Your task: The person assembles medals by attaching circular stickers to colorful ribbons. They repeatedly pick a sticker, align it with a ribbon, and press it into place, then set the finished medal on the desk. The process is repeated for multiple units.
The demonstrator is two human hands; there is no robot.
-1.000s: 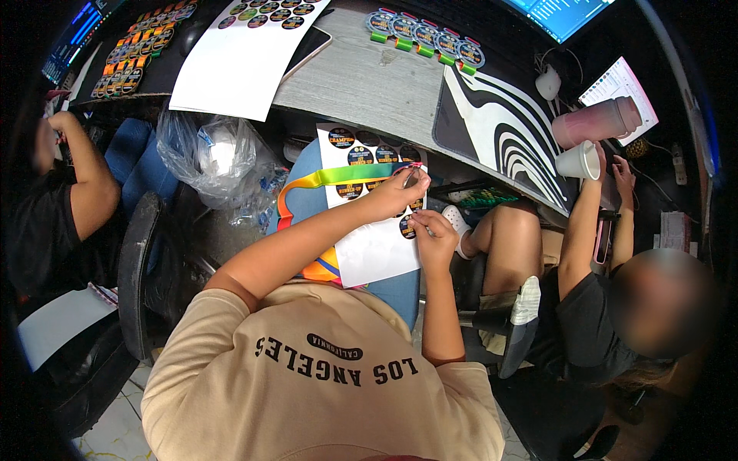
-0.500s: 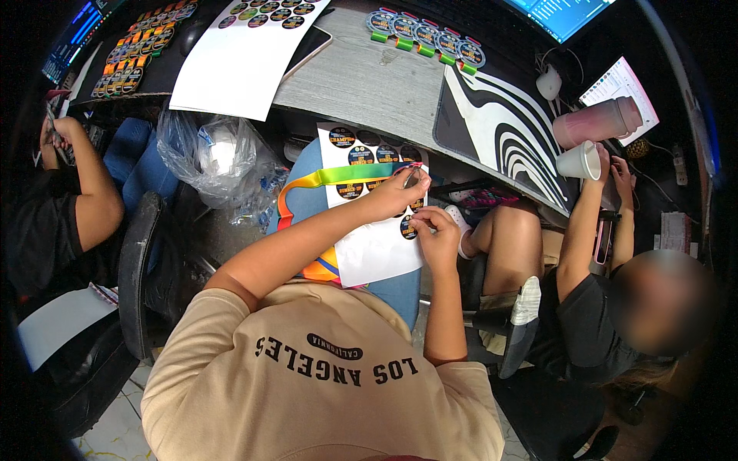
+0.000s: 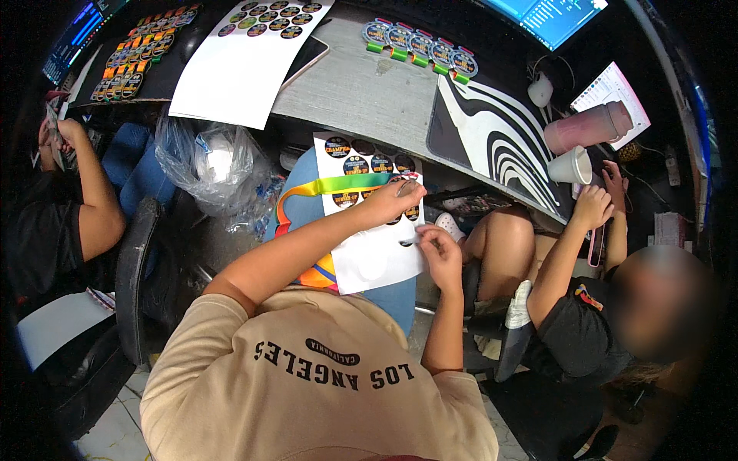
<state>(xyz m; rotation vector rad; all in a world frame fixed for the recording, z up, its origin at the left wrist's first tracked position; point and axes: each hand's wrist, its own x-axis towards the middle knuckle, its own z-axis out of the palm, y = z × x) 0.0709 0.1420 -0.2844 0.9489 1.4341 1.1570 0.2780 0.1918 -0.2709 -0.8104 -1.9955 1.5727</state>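
Note:
My left hand (image 3: 390, 203) is closed on a medal (image 3: 408, 187), a clear or silvery piece mostly hidden by the fingers. From it a green, yellow and orange ribbon (image 3: 330, 184) loops left and down beside my lap. Under both hands lies a white sheet (image 3: 361, 265) bearing rows of round black stickers (image 3: 338, 147) with coloured lettering. My right hand (image 3: 441, 253) pinches at the sheet's right side, fingertips on a round sticker (image 3: 407, 243) that shows only as a thin dark curve. Its pale side seems turned up.
A blue chair seat (image 3: 304, 170) supports the sheet. On the desk ahead are finished medals (image 3: 419, 48), another sticker sheet (image 3: 231, 81), a striped mat (image 3: 500, 138), a pink bottle (image 3: 588, 129) and a white cup (image 3: 570, 167). People sit on both sides; a plastic bag (image 3: 219, 157) hangs left.
The sticker in my right hand has tipped from its dark face to nearly edge-on. My left hand has dropped slightly with the medal. The person at right has drawn a hand back from the cup.

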